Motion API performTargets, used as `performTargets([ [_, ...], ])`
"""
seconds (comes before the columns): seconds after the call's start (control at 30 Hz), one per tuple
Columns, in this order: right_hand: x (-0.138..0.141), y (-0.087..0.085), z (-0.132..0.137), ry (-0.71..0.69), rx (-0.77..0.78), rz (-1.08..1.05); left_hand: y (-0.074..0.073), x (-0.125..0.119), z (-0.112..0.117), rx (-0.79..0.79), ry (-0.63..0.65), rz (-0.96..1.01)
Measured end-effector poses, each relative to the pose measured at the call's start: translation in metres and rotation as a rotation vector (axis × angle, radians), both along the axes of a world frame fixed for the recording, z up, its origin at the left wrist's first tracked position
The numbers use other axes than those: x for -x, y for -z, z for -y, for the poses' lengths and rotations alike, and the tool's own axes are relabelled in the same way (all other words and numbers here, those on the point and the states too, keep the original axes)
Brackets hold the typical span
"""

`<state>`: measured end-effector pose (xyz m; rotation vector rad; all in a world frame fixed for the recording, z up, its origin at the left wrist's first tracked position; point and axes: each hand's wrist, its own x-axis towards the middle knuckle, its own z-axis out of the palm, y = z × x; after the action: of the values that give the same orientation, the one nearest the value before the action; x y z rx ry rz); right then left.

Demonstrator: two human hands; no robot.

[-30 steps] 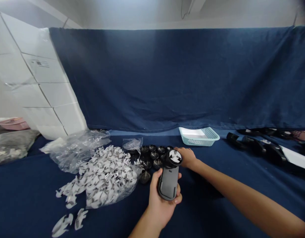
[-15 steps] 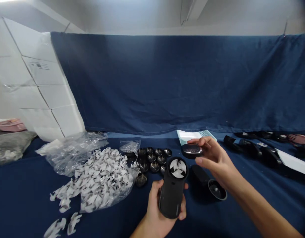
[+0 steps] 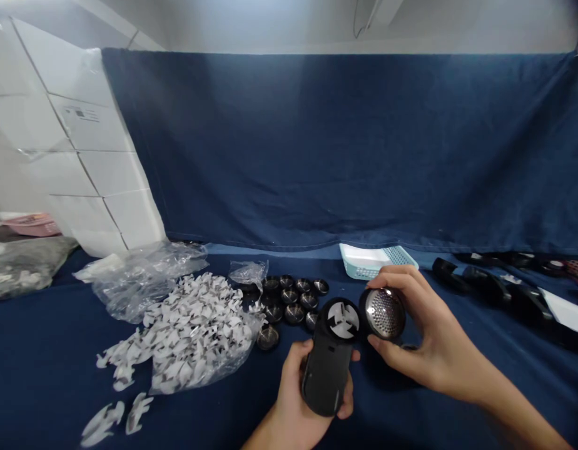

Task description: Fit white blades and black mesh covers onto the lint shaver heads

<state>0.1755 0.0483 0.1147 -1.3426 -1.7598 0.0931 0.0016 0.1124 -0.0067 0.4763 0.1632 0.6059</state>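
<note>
My left hand [image 3: 296,400] is wrapped round the black body of a fabric shaver [image 3: 325,378], which stands tilted with its head up. In that head sits a white three-armed blade [image 3: 343,320], uncovered. To its right, my right hand [image 3: 430,344] grips a black-rimmed shaver head cover [image 3: 385,314] between thumb and fingers. Its perforated metal face is turned toward me. The cover's rim is close beside the shaver's head; whether they touch I cannot tell. Dark parts on the table behind the right hand are mostly hidden.
Several round black-rimmed covers [image 3: 293,314] lie left of the shaver. Farther left are a heap of white plastic pieces [image 3: 199,331] and clear plastic bags [image 3: 143,284]. A light blue basket [image 3: 359,270] stands behind; black shaver parts [image 3: 500,294] lie right.
My right hand has turned the cover so its perforated face shows, and brought it down and closer to the shaver's head. The left hand holds nearly the same place.
</note>
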Motion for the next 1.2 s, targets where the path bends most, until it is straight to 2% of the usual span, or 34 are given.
performTargets([
  [0.13,-0.009,-0.010,0.010,-0.016,0.202,0.231,-0.005,0.001,-0.002,0.032,-0.052,-0.037],
  [0.23,-0.012,-0.009,0.013,-0.004,0.238,0.433,-0.006,0.002,-0.005,0.056,-0.053,-0.068],
  [0.33,-0.013,-0.004,0.011,0.026,0.268,0.525,-0.007,0.003,-0.006,0.076,-0.061,-0.081],
  [0.8,-0.005,0.005,0.004,0.095,0.279,0.652,-0.005,0.000,0.002,0.173,-0.045,-0.129],
  [1.07,0.000,-0.005,0.006,0.038,0.384,0.568,-0.008,0.000,-0.001,0.176,-0.087,-0.166],
  [1.2,0.005,-0.001,0.008,0.059,0.425,0.592,-0.013,0.000,-0.002,0.194,-0.130,-0.227],
])
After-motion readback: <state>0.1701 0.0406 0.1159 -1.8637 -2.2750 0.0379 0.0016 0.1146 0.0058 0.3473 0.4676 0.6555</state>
